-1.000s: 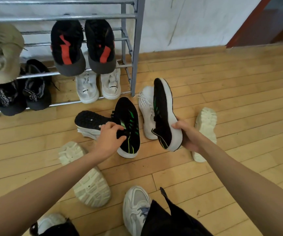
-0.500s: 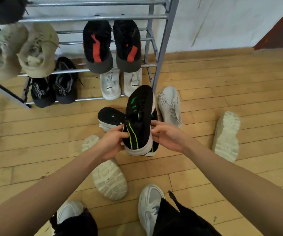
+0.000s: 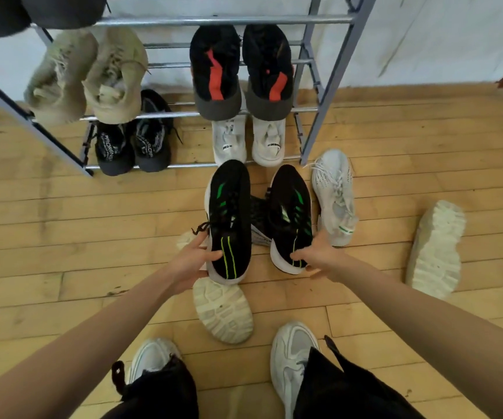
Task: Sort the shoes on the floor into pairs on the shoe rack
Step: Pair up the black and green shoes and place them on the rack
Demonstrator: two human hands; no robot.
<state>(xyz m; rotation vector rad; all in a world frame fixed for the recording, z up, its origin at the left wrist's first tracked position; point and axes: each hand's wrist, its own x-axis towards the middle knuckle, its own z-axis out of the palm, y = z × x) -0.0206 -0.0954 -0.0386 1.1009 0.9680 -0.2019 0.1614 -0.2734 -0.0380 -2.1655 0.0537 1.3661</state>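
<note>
Matched black-and-green pair held at the heels, just in front of the shoe rack (image 3: 328,95).

The left hand (image 3: 191,263) grips the heel of the left black shoe (image 3: 229,219); the right hand (image 3: 316,257) closes on the right black shoe (image 3: 291,216). Knit uppers look light and soft; the stiffer heel is judged the firmest hold. A shoe between and beneath the pair is mostly hidden; the rack's top shelf is cut off; two pale shoes (image 3: 434,249) show only soles.
</note>
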